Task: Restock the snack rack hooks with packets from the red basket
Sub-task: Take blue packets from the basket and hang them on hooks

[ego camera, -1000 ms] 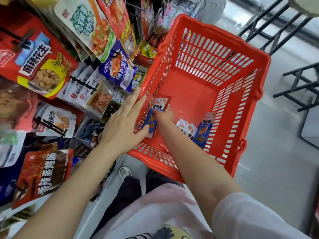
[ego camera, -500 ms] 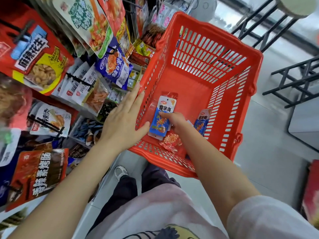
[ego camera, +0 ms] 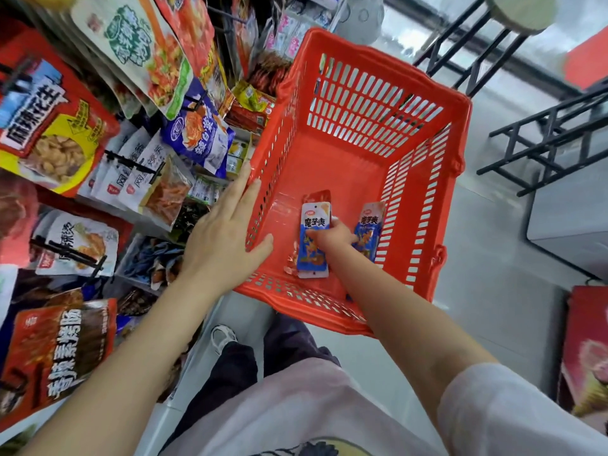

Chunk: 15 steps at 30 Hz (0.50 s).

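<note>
Right hand [ego camera: 332, 236] deep in red basket [ego camera: 457, 133], grip pinching blue packet [ego camera: 312, 238], long axis toward far wall; left hand [ego camera: 223, 232] flat-fingered on near-left rim, snack rack [ego camera: 138, 179] just beside.

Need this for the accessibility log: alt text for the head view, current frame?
A person's right hand grips blue snack packets inside a red basket, while the left hand rests on the basket's side wall. A snack rack of hanging packets fills the left of the view.
</note>
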Each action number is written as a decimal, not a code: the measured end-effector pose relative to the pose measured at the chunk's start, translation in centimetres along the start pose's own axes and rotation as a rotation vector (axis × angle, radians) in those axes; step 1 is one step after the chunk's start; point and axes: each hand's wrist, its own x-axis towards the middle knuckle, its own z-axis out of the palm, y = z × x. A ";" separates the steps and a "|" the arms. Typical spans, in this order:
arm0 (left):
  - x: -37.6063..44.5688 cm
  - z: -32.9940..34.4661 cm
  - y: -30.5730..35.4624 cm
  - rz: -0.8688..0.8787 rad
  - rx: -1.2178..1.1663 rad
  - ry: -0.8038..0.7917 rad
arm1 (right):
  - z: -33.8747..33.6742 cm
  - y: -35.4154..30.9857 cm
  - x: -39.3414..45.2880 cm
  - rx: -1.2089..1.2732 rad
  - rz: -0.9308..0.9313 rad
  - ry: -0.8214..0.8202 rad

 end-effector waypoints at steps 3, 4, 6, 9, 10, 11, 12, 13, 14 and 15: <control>0.0 0.0 0.0 0.003 0.002 0.013 | 2.4 -0.8 0.4 0.066 -0.062 -0.056; 0.1 0.0 0.0 0.003 0.008 0.018 | 3.1 -1.2 0.2 0.071 -0.081 -0.089; 0.1 0.0 0.1 0.000 0.013 0.023 | 4.4 -1.7 0.0 0.137 -0.097 -0.156; 0.1 0.0 0.1 0.004 0.014 0.030 | 5.5 -2.8 -0.9 0.252 -0.172 -0.218; 0.1 0.0 0.1 0.002 0.016 0.030 | 5.8 -3.0 -1.1 0.288 -0.181 -0.241; 0.1 0.0 0.1 -0.002 0.020 0.028 | 6.0 -3.0 -1.2 0.325 -0.178 -0.272; 0.1 0.0 0.1 -0.009 0.023 0.027 | 6.2 -3.1 -1.3 0.347 -0.172 -0.303; 0.2 0.0 0.2 -0.016 0.027 0.025 | 6.3 -3.2 -1.6 0.358 -0.174 -0.331; 0.1 0.1 0.2 -0.022 0.032 0.023 | 6.2 -3.3 -1.8 0.360 -0.181 -0.346; 0.1 0.1 0.3 -0.025 0.039 0.021 | 6.0 -3.4 -1.9 0.357 -0.193 -0.350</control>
